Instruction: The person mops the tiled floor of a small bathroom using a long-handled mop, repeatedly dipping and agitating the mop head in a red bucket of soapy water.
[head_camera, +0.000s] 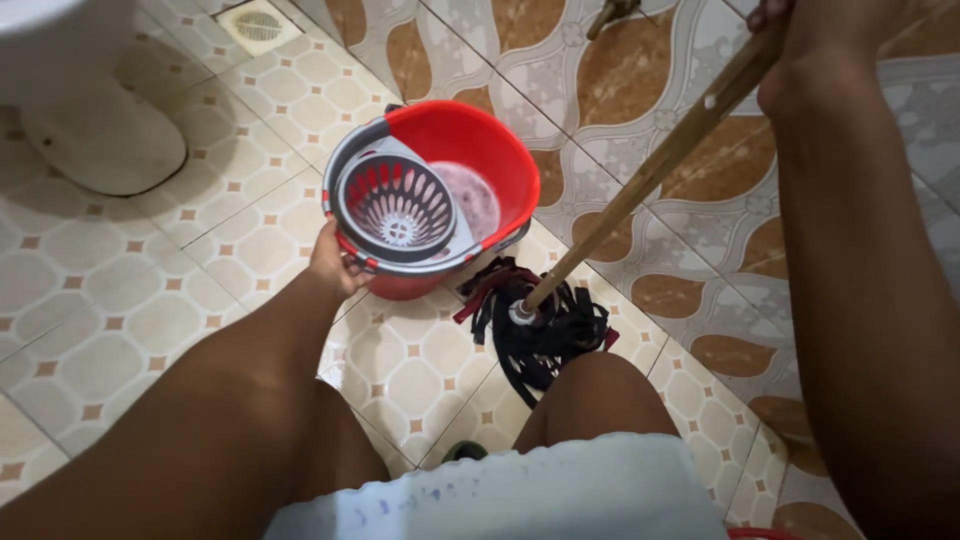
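Standing on the tiled floor (120, 330): red bucket (470, 150) with grey wringer basket (397, 208) set in its near side and pale cloudy water (470, 195) behind the basket. Left hand (335, 262) grips the bucket's near rim, fingers curled on the edge just below the basket. Right hand (800, 40), raised at upper right and well apart from the left, is closed round the wooden handle (650, 170). Handle slants down to the dark mop head (540, 325), which lies on the floor just right of the bucket, touching its base. White toilet base (90, 130) at upper left; floor drain (258, 24) beyond it.
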